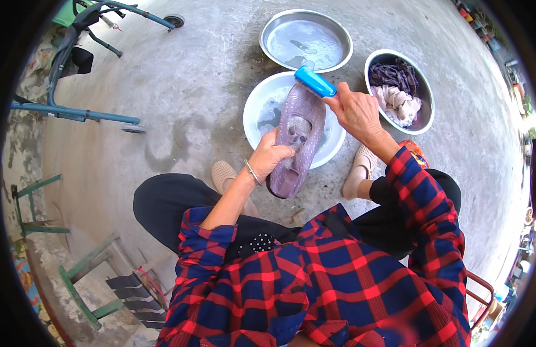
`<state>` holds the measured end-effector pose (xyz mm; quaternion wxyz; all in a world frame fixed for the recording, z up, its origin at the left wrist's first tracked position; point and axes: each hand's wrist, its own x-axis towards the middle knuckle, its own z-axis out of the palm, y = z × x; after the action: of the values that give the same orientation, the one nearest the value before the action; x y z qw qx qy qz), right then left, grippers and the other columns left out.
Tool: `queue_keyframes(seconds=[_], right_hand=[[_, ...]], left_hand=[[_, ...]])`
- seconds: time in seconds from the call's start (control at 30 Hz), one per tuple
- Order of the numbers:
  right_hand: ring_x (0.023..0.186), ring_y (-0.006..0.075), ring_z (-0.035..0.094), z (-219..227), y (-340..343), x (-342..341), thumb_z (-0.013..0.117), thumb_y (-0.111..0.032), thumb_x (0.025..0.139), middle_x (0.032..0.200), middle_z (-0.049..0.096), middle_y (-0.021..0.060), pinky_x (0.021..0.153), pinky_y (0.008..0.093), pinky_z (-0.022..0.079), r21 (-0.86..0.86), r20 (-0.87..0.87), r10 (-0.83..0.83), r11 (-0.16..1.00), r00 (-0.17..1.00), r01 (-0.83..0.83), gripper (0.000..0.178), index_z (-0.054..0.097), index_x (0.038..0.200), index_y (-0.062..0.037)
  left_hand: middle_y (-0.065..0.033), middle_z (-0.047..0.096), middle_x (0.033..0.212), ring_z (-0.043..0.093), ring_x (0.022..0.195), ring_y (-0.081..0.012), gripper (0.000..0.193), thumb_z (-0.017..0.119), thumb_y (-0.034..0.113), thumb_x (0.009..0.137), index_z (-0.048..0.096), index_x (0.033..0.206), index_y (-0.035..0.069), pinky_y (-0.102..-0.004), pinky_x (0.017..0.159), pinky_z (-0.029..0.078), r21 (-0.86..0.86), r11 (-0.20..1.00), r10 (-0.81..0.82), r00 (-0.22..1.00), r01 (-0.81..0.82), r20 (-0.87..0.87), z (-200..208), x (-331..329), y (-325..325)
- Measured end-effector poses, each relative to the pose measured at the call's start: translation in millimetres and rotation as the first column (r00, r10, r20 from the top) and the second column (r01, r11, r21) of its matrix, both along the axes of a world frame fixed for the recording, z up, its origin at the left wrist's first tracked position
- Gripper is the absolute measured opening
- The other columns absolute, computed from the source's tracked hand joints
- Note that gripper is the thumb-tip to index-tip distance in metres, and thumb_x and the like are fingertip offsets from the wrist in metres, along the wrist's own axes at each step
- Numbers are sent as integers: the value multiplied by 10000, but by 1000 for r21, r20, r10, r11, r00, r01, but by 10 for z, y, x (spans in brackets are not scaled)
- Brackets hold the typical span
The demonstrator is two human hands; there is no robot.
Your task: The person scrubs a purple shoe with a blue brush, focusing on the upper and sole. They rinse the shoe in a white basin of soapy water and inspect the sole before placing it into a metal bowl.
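Observation:
A greyish-purple shoe (pixel 307 153) with pale dots hangs tilted over the near rim of a white basin (pixel 250 110). Its side is gripped by my left hand (pixel 269 155), thumb across the shoe's opening. In my right hand (pixel 356 111) is a blue scrub brush (pixel 315 82), fingers closed round its end. The brush's bristles rest at or just above the far end of the shoe; exact contact is hard to make out. Part of the water in the white basin is hidden behind the shoe.
Behind the white basin stands a metal basin (pixel 267 29) of soapy water. To the right, another metal basin (pixel 428 118) holds dark and pale wet cloths. A blue wheeled frame (pixel 94 115) stands at left, and green chair frames (pixel 83 295) at lower left.

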<state>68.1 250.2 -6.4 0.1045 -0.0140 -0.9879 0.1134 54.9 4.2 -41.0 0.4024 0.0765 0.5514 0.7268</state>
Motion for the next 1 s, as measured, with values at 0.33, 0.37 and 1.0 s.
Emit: queue_keyframes(seconds=[0.33,0.37,1.0], right_hand=[[542,348,640,-46,-22,-37,551,-440,938,598,630,158,497,459,489,19,37,-87,996,995,87,404,536,866,-43],[555,358,643,-50,-33,-16,545,-443,940,604,633,164,511,468,493,6,72,-89,996,993,89,410,540,873,-39],[586,355,652,-67,-128,97,542,-424,951,624,636,169,532,462,497,16,174,-22,1000,984,20,414,533,875,-17]], left_hand=[[-64,642,1045,617,915,-142,464,584,23,740,561,1202,-25,-288,834,499,-37,999,-16,1000,17,20,-13,-18,-29],[-64,642,1041,618,909,-141,461,584,23,740,563,1198,-26,-288,829,500,-35,999,-3,1000,4,13,-21,-1,-18],[-81,660,1033,630,899,-162,424,582,46,750,577,1164,-41,-301,845,504,-7,998,59,995,-59,84,-119,-28,-92]])
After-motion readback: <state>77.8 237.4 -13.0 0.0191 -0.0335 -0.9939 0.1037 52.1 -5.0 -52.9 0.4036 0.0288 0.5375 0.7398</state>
